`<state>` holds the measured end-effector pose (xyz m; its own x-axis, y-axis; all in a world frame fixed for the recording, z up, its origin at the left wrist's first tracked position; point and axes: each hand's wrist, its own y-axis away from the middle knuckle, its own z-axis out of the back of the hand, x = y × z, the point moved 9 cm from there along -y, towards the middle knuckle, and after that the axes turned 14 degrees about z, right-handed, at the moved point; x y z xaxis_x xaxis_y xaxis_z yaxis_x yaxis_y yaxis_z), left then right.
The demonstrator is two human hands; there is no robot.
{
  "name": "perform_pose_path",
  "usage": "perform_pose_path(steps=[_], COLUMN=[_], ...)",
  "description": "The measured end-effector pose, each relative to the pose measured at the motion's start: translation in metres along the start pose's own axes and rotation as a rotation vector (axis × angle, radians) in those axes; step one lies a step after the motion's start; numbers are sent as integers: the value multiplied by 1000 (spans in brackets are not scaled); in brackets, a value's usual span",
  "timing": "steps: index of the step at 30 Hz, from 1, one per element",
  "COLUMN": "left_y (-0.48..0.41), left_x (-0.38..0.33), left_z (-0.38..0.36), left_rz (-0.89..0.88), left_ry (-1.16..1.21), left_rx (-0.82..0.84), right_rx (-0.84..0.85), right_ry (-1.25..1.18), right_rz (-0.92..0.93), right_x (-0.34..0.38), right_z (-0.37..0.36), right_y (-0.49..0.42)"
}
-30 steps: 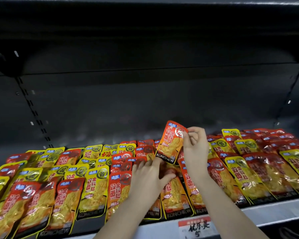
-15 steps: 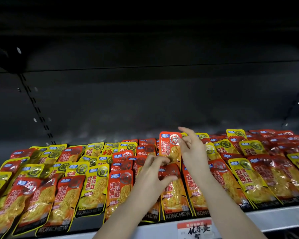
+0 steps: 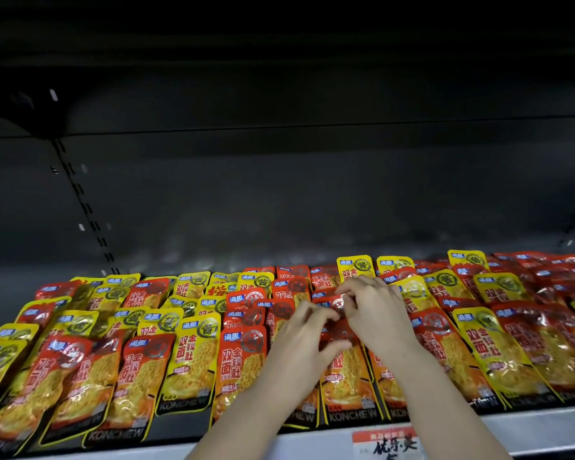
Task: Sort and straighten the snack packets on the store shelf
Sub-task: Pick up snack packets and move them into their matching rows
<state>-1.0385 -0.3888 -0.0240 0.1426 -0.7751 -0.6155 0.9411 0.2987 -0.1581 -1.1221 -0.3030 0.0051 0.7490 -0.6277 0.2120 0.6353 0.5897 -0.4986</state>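
Scanning from the left, I see yellow packets [image 3: 195, 355] and red packets [image 3: 136, 376] mixed in slanted, overlapping rows on the shelf [image 3: 528, 426]. Each lies face up with its top towards the back, so the fronts read from the aisle. The mix of colours tells me the sorting is far from finished. Near the middle my left hand [image 3: 297, 356] reaches in low over the front row, with the fingers curled towards the centre and the thumb spread below them. I cannot tell whether it grips anything or only steadies the pile. Just beside it lies the centre red packet [image 3: 341, 302], a row or two back among other reds. My right hand [image 3: 377, 315] arches over it from the right, fingertips [image 3: 352, 295] bent in and pinching its top edge, I judge to square it with its column. Farther right, more mixed packets [image 3: 512, 343] overlap unsorted.
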Motion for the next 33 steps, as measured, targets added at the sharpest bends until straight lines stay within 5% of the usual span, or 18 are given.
perform_pose_path(steps=[18,27,33], left_y=[13,4,4], left_x=[-26,0,65], left_z=[-3,69,128], left_rz=[-183,52,241], left_ry=[-441,-133,-142], left_rx=[-147,-323,-406], right_rx=[65,-177,-109], right_ry=[97,-21,-143], right_rz=[1,56,130], right_x=[6,26,59], right_z=[-1,35,35], right_y=[2,-2,-9])
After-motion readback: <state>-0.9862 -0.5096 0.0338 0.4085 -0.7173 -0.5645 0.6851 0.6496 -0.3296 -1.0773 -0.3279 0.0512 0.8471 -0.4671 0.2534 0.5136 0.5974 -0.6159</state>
